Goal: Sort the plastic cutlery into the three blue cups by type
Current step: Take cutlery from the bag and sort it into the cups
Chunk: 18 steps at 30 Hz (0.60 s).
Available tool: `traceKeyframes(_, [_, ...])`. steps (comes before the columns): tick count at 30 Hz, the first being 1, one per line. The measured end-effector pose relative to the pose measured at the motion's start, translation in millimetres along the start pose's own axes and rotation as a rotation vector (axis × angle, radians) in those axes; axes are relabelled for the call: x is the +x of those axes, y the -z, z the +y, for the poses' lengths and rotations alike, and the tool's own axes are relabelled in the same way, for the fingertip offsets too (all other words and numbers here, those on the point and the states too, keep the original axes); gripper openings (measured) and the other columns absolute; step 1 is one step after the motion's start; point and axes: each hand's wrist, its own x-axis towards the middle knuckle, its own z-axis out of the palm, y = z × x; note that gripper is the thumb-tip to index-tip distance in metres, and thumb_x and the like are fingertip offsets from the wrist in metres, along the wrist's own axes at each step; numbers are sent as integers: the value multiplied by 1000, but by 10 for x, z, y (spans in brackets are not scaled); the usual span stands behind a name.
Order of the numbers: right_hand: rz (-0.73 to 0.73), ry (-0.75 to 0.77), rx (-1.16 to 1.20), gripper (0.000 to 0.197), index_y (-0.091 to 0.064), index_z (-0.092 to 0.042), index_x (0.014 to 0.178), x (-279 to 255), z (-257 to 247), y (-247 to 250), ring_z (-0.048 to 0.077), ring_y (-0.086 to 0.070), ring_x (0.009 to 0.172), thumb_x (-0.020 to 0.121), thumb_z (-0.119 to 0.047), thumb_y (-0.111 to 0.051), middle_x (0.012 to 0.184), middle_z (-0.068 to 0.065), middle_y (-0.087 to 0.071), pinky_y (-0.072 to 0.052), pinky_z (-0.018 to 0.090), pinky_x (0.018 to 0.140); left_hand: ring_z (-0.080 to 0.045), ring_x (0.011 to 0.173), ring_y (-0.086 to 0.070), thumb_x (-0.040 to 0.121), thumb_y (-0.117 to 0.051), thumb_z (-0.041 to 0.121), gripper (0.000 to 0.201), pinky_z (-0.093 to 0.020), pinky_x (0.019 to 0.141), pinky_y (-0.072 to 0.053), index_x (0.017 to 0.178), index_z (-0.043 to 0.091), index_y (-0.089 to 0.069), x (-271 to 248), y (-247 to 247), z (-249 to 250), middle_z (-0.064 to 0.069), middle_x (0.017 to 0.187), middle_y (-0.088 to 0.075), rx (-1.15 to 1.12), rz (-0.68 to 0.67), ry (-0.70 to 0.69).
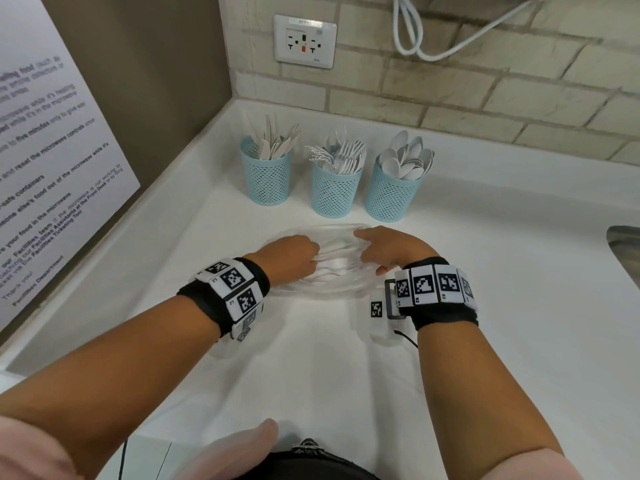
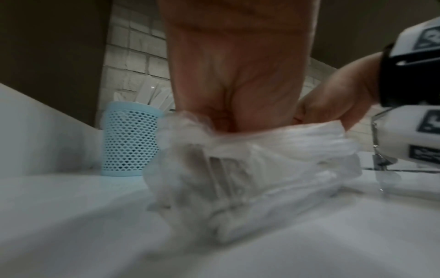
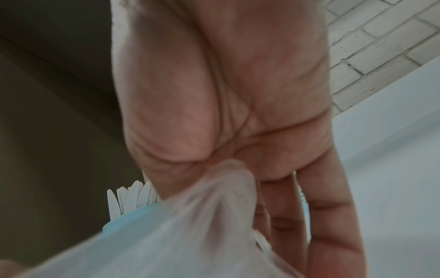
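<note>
Three blue mesh cups stand in a row at the back of the white counter (image 1: 502, 271). The left cup (image 1: 266, 176) holds knives, the middle cup (image 1: 335, 188) forks, the right cup (image 1: 393, 192) spoons. In front of them lies a clear plastic bag (image 1: 332, 271) with white cutlery inside. My left hand (image 1: 294, 254) grips the bag's left side and my right hand (image 1: 384, 249) pinches its right side. In the left wrist view the bag (image 2: 250, 169) bunches under my left hand (image 2: 235, 94). The right wrist view shows my right hand (image 3: 226, 112) pinching a fold of the bag (image 3: 190, 225).
A brown panel with a printed notice (image 1: 52, 168) walls off the left side. The brick wall behind carries a power outlet (image 1: 304, 41) and a hanging white cable (image 1: 433, 46). A metal sink edge (image 1: 627, 251) shows at the far right.
</note>
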Motion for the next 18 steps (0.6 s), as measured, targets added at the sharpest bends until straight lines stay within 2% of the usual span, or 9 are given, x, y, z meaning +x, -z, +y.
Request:
traceKeyframes(5, [8, 1, 0, 64, -28, -25, 147, -8, 6, 1, 16, -50, 101, 90, -3, -47, 154, -3, -23, -50, 21, 74, -22, 75, -46, 97, -42, 21, 19, -27, 65, -32, 82, 9, -43, 1, -7, -105, -5, 80, -49, -158, 33, -2])
traceKeyframes(9, [3, 11, -19, 63, -28, -24, 147, -17, -12, -4, 17, -50, 103, 91, -2, -47, 154, -3, -23, -50, 19, 70, -20, 75, -42, 101, -32, 23, 21, -27, 66, -30, 86, 9, -37, -2, -19, -119, -5, 81, -47, -268, -29, 32])
traceKeyframes(11, [4, 13, -23, 63, -28, -24, 147, -13, -20, -8, 16, -50, 101, 91, -3, -47, 154, -3, -23, -49, 17, 66, -19, 74, -41, 102, -29, 30, 28, -28, 67, -29, 83, 11, -36, 1, -23, -100, 0, 74, -44, -314, -53, 35])
traceKeyframes(14, [2, 10, -20, 63, -29, -24, 146, -5, -18, -7, 17, -51, 101, 90, -2, -47, 153, -2, -25, -51, 21, 73, -17, 77, -43, 97, -40, 43, 33, -28, 71, -31, 83, 14, -39, 6, -19, -87, 4, 78, -45, -326, -94, 29])
traceKeyframes(16, [2, 8, -14, 62, -31, -24, 146, -10, -13, -6, 17, -51, 101, 90, -3, -47, 153, -2, -26, -51, 22, 76, -17, 85, -45, 94, -49, 42, 31, -26, 74, -32, 94, 11, -47, 14, -25, -91, 2, 90, -49, -283, -109, 20])
traceKeyframes(18, [4, 6, -6, 62, -30, -25, 146, -15, -1, 0, 17, -51, 100, 91, -4, -48, 152, -2, -28, -51, 22, 77, -15, 85, -44, 93, -53, 37, 29, -24, 72, -31, 99, 9, -51, 7, -21, -89, 3, 90, -47, -292, -72, 26])
